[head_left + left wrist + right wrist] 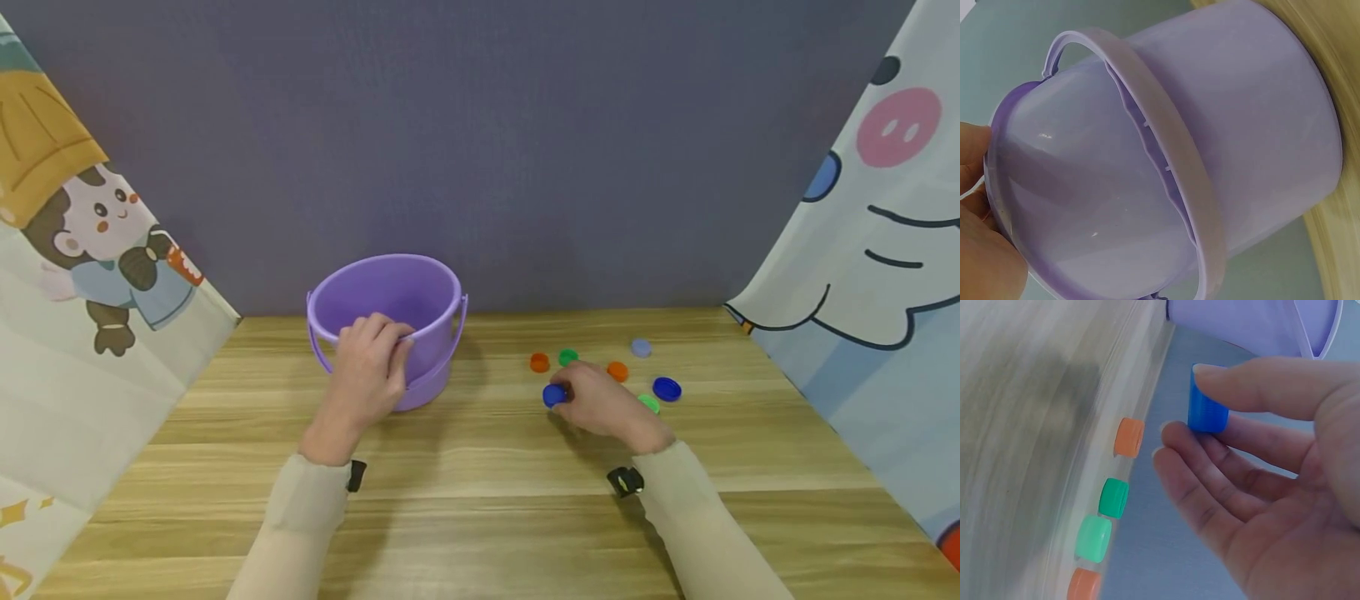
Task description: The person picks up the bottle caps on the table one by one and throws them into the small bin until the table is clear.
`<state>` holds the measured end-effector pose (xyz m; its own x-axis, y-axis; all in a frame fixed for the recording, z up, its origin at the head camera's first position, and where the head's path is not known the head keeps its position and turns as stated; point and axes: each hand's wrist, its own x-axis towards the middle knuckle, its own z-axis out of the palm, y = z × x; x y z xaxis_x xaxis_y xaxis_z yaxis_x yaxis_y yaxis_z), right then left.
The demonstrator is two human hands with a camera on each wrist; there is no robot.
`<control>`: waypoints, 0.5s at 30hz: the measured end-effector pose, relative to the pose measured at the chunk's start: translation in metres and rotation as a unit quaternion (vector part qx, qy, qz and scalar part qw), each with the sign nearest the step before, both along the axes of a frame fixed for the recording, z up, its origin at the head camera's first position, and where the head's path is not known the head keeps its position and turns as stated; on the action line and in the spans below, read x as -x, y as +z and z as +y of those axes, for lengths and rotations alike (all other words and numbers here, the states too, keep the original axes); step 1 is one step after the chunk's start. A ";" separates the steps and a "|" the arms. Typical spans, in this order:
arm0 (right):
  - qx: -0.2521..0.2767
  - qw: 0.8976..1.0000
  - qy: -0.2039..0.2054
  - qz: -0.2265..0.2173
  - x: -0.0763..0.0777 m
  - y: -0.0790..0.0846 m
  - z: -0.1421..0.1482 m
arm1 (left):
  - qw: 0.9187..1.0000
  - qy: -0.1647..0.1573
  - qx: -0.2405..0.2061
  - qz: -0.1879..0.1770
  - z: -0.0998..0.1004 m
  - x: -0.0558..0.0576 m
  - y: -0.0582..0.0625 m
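Left hand [366, 358]: fingers curled over the near rim of the purple bucket [431, 350], gripping it.
Right hand [600, 400]: thumb and fingers pinch 1 blue cap [554, 396], raised off the bench [480, 533], right of the bucket.
Bucket place: near the back edge, left of the bench's middle; its handle [1175, 150] hangs across the near side.
Loose caps: 6, nearer the back-right corner; 2 orange caps [539, 362], 1 green cap [568, 357], 1 light green cap [649, 404] partly behind the right hand, 1 pale lilac cap [641, 347] nearest the back edge, 1 dark blue cap [667, 389] farthest right.
Prints: cartoon figure on the left hanging [45, 375], pink snout on the right hanging [810, 250].
Edges: back along a dark wall [600, 167], sides along the hangings.
Room: wood shows between bucket and caps.
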<state>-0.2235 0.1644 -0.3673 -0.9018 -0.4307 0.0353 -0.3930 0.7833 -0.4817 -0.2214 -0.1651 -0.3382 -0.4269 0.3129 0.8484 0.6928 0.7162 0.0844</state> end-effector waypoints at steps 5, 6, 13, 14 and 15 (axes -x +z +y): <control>0.001 1.000 -0.003 0.007 -0.001 0.003 -0.001 | 1.000 -0.001 0.003 0.001 0.002 -0.001 0.000; 0.002 1.000 -0.002 0.007 -0.001 0.004 -0.001 | 1.000 -0.001 0.004 0.001 0.003 -0.001 0.000; -0.001 1.000 0.002 0.025 -0.002 0.007 -0.001 | 1.000 -0.001 0.008 -0.004 0.006 -0.003 0.002; -0.001 1.000 0.003 0.031 -0.002 0.007 -0.001 | 1.000 -0.001 0.008 -0.004 0.006 -0.003 0.002; 0.000 0.999 0.006 0.036 -0.002 0.008 -0.001 | 1.000 0.000 0.009 -0.004 0.006 -0.003 0.002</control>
<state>-0.2211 0.1636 -0.3594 -0.8918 -0.4413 0.0997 -0.4356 0.7779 -0.4529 -0.2182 -0.1588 -0.3360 -0.4332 0.3281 0.8394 0.6925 0.7173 0.0771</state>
